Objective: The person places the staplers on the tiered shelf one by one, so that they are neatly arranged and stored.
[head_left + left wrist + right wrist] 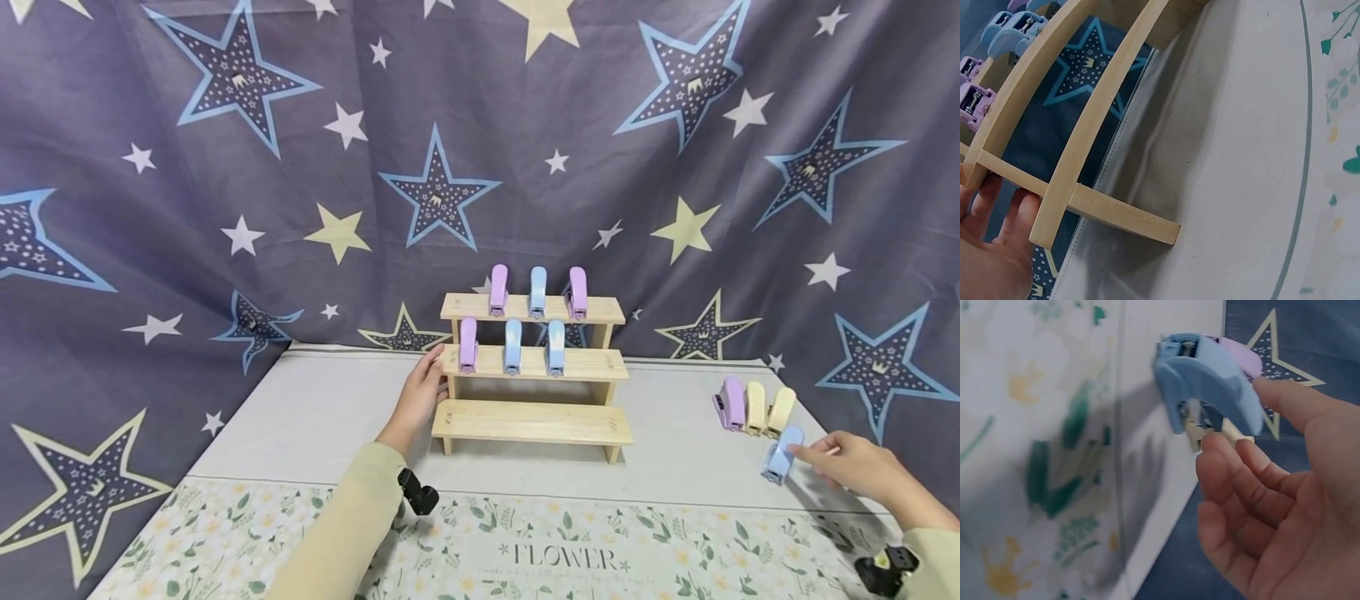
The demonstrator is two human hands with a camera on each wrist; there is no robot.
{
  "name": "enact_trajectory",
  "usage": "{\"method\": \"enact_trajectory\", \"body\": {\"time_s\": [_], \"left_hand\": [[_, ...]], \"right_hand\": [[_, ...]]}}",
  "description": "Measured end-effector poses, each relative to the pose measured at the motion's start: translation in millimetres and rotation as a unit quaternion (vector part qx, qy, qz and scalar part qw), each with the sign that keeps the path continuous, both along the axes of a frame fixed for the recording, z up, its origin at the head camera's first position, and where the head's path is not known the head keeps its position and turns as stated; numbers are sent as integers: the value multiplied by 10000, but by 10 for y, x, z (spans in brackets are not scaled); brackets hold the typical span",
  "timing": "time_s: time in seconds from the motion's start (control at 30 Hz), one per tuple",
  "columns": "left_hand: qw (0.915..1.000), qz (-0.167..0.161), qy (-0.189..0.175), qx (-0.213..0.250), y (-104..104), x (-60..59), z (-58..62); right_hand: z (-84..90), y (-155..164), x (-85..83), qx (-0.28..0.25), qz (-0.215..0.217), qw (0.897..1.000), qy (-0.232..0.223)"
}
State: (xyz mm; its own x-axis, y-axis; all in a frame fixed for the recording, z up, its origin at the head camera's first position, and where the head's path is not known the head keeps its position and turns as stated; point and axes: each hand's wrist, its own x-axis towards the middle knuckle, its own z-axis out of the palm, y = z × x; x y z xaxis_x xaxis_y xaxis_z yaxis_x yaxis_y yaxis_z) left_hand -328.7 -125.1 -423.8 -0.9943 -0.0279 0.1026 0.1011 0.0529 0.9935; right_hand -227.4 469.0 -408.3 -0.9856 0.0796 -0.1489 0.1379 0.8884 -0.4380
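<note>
Blue stapler (782, 455) was pinched in the right hand (862, 471) near a yellow stapler (782, 412); left hand (420, 393) gripped the wooden rack (532, 422) at its left side.

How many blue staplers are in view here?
4: one blue stapler centred on the top tier, two blue staplers side by side on the middle tier, one blue stapler held by the right hand.

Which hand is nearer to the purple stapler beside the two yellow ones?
Right. The right hand, pinching a blue stapler, is right of the purple stapler; the left hand is much farther off to its left, touching the wooden stand.
</note>
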Motion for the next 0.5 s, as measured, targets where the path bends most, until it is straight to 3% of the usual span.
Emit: {"method": "enact_trajectory", "body": {"time_s": [0.23,0.5], "left_hand": [[10000,-22,-28,34,11,12,13],[9999,-97,-73,103,6,26,34]], "right_hand": [[-172,-26,-42,-849,-292,9955,-295],[-238,-139,-66,-901,-414,9943,-383]]}}
